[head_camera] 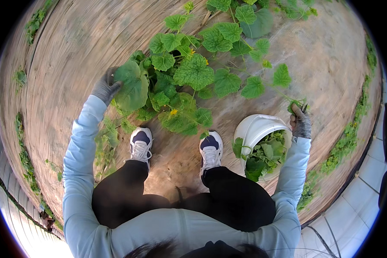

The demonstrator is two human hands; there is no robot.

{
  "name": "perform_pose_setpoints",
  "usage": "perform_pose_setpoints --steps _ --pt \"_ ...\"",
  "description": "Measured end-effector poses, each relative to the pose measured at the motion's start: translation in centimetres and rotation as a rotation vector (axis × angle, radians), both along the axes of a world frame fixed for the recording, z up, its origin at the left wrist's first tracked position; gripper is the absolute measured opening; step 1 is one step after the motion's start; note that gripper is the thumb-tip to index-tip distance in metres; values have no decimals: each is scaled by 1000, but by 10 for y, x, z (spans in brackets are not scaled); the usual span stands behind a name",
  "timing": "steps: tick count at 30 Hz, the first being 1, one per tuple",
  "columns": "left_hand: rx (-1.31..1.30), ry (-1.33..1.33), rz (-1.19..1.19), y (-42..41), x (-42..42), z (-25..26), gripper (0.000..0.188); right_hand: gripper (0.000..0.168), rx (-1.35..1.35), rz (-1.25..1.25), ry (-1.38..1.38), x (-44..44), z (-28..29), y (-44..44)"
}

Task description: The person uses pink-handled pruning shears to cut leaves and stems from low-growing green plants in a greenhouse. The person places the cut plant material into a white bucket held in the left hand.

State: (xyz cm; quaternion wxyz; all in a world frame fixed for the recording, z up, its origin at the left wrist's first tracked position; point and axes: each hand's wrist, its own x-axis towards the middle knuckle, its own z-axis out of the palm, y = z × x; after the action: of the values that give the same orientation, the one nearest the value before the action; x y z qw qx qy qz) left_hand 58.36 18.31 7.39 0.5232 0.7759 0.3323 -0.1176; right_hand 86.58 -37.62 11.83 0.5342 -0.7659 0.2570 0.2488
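My left hand (107, 86), in a grey glove, grips the left edge of a large round leaf (131, 87) on a vine. My right hand (300, 122), gloved with bare fingertips, is closed around the curled tip of a vine shoot (291, 104). A small dark pointed blade (305, 108) sticks out from the same fingers; the rest of that tool is hidden. Between my hands spreads the vine plant (194, 72), with lobed green leaves and a few yellow flowers. Below my right hand stands a white plastic bucket (247, 129) holding picked leaves (268, 151).
My white and navy shoes (141, 143) stand at the plant's near side. Brown, wrinkled ground sheeting (84, 38) covers the ground. Strips of low green plants run along the left (25, 161) and right (345, 145). Pale panels (351, 193) border the right edge.
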Motion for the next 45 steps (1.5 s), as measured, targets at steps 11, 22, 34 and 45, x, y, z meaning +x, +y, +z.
perform_pose_setpoints --steps 11,22,34,45 --pt "-403 70 278 51 3 -15 48 17 -55 31 -164 35 6 21" --pt "-498 9 -155 42 52 8 52 14 85 55 -377 -16 52 49" --pt "-54 -301 -637 6 129 -36 78 37 -241 477 -900 -82 120 79" --pt "-319 -378 -802 53 64 -63 44 38 -268 425 -1012 -110 180 171"
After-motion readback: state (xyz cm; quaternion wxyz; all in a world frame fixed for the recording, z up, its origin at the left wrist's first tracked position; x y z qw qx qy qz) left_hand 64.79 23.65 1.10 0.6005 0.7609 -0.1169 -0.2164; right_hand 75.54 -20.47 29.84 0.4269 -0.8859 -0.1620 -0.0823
